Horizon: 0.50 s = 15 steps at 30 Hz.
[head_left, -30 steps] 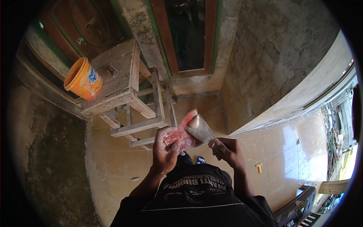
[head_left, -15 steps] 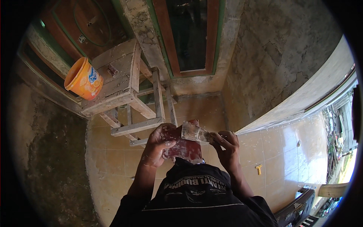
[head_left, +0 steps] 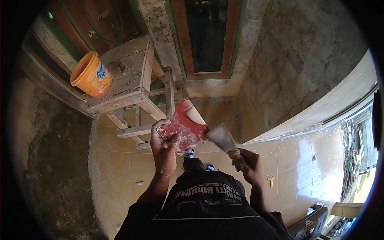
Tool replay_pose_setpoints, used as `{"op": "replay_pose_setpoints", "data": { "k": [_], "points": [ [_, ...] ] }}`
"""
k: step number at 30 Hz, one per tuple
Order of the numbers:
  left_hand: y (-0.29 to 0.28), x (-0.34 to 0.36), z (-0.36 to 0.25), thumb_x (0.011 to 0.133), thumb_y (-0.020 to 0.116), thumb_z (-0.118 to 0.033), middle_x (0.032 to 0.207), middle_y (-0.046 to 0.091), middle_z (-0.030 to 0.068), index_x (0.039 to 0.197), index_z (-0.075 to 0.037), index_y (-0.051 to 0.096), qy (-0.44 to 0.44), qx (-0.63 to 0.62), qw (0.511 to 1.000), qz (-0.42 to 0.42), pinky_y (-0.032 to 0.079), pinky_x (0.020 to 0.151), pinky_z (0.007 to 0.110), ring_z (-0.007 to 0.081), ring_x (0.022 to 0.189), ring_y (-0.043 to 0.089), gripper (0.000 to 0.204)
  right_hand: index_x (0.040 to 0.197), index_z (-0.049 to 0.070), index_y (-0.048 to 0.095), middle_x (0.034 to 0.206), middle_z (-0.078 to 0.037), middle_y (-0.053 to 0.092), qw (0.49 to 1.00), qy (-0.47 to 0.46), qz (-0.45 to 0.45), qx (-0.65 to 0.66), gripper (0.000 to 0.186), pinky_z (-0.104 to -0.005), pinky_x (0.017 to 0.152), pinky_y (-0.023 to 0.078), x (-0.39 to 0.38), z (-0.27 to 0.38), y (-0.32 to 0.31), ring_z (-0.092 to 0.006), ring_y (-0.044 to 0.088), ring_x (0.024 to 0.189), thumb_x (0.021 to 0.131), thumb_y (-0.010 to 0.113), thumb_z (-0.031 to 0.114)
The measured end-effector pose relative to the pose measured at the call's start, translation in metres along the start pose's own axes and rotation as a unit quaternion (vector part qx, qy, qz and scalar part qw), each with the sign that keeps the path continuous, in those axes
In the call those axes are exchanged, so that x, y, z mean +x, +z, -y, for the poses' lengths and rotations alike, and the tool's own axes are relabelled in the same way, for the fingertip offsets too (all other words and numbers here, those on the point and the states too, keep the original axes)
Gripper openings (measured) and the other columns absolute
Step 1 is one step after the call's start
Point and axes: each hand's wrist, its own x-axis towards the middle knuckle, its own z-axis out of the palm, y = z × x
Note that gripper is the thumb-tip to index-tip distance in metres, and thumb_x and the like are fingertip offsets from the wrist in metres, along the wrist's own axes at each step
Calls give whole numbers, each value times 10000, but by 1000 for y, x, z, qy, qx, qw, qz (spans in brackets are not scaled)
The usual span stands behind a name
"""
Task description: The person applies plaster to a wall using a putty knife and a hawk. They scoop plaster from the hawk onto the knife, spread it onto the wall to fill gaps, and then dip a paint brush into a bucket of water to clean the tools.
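Note:
My left hand (head_left: 164,149) grips a red, white-smeared flat board (head_left: 185,129) by its left side, thumb over its face. A smooth off-white patch of putty (head_left: 195,115) lies along the board's upper right edge. In my right hand (head_left: 247,163) is a putty knife (head_left: 222,137), fingers wrapped round its handle. Its wide, whitish blade tilts up and left, close to the board's lower right corner; I cannot tell whether they touch.
To the upper left stands a worn wooden stool-like stand (head_left: 126,86) with an orange bucket (head_left: 91,75) on it. A yellow T-shaped tool (head_left: 271,182) lies on the tiled floor (head_left: 120,166) to the right. Rough plastered walls (head_left: 296,60) surround a narrow window (head_left: 205,38).
My left hand has raised and tilted the board. The putty knife has come off its face and moved down and right. An off-white patch of putty now shows on the board.

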Motion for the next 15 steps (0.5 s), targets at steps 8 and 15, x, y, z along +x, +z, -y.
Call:
{"op": "replay_pose_setpoints", "data": {
  "k": [8, 15],
  "points": [
    [11, -17, 3, 851, 592, -40, 1077, 460, 92, 1146, 10, 376, 67, 126, 984, 105, 533, 723, 284, 157, 943, 550, 370, 888, -38, 610, 617, -38, 550, 997, 46, 65, 12, 373, -223, 453, 375, 13, -4, -7, -74, 471, 509, 899, 549, 329],
    [4, -23, 9, 871, 545, -28, 1042, 535, 117, 1155, 22, 423, 6, 180, 971, 160, 505, 742, 260, 140, 900, 578, 314, 886, -42, 602, 603, -19, 514, 990, 19, 111, 91, 407, -215, 449, 340, 19, 13, -6, -65, 445, 499, 907, 541, 359]
  ]
}}
